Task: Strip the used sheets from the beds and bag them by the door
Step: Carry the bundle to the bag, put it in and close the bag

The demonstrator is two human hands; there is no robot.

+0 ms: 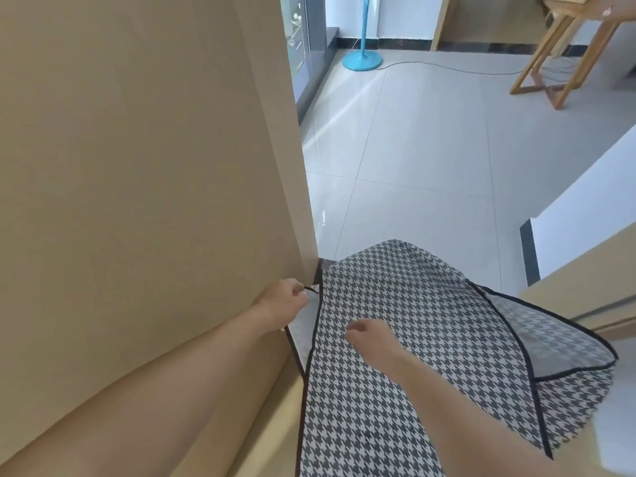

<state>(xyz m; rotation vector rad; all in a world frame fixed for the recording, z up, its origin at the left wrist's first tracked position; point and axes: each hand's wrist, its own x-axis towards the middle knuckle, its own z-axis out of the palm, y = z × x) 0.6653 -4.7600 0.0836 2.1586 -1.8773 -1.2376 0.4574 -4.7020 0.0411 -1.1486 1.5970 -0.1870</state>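
Note:
A large black-and-white houndstooth storage bag [406,342] with black trim lies on the floor in the doorway. My left hand [284,304] pinches a small black zipper pull at the bag's left edge, beside the beige door [148,187]. Above the top of the bag hovers my right hand [370,335], fingers loosely curled and holding nothing. A translucent side flap [554,335] of the bag stands open at the right. No sheets are visible.
The beige door fills the left side. Grey floor tiles [430,149] stretch ahead. A blue fan stand [362,58] with a trailing cord stands at the back. Wooden table legs [557,60] are at top right, a white wall [585,208] and wooden frame at the right.

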